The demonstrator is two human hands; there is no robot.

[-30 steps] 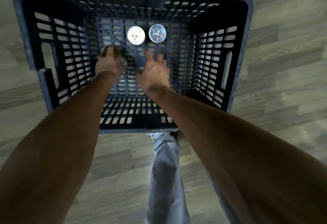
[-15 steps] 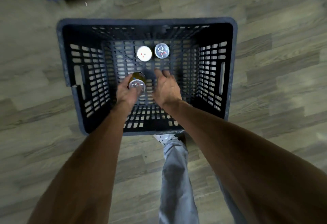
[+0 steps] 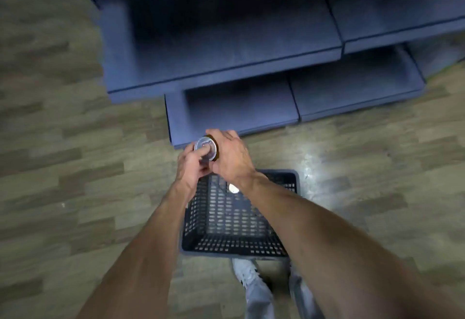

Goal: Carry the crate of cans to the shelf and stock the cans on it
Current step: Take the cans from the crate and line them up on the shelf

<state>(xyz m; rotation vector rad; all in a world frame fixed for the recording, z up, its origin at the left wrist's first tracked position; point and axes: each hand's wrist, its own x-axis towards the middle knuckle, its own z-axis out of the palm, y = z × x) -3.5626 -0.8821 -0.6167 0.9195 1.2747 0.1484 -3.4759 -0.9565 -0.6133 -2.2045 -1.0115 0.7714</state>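
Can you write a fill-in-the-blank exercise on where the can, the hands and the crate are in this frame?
1. The can is held by ____ hands, the left hand and the right hand.
2. The crate stands on the ____.
3. The shelf beyond the hands is ____ in colour.
4. One pale can top shows inside the ____.

Missing words: both; floor; blue; crate

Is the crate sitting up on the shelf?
No, the crate rests on the wood floor, in front of the blue shelf.
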